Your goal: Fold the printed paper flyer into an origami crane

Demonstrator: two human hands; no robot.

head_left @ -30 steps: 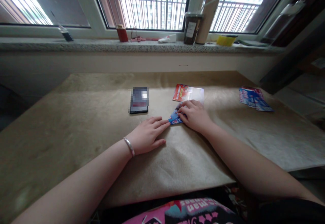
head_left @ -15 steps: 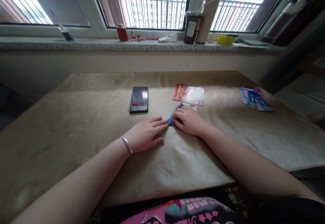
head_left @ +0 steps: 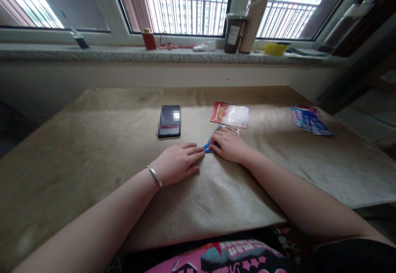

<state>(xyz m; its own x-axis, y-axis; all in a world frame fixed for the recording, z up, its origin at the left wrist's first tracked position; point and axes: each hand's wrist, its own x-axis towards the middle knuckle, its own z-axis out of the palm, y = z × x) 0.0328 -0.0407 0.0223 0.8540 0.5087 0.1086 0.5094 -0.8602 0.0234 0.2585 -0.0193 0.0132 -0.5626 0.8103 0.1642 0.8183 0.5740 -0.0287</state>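
Observation:
A folded printed leaflet (head_left: 207, 147), blue with a white and red part, lies on the cloth-covered table (head_left: 93, 149), mostly covered by my right hand (head_left: 230, 145). The fingers of that hand are bent and press down on the paper along its slanted edge. My left hand (head_left: 181, 163) rests flat with its fingers stretched out, a silver bangle at the wrist. Its fingertips touch the leaflet's lower left corner. Just beyond my right hand lie flat red and white leaflets (head_left: 230, 115).
A phone with a blurred screen (head_left: 169, 121) lies left of the leaflets. Blue and red printed leaflets (head_left: 311, 120) are fanned out at the right. Along the windowsill (head_left: 123, 55) stand a red container (head_left: 149, 40), a dark lidded cup (head_left: 233, 34), a cardboard tube (head_left: 255, 15) and a yellow item (head_left: 276, 49).
My right hand has shifted very slightly over the leaflet, away from me. The left hand stays at the corner, and the other things have not moved.

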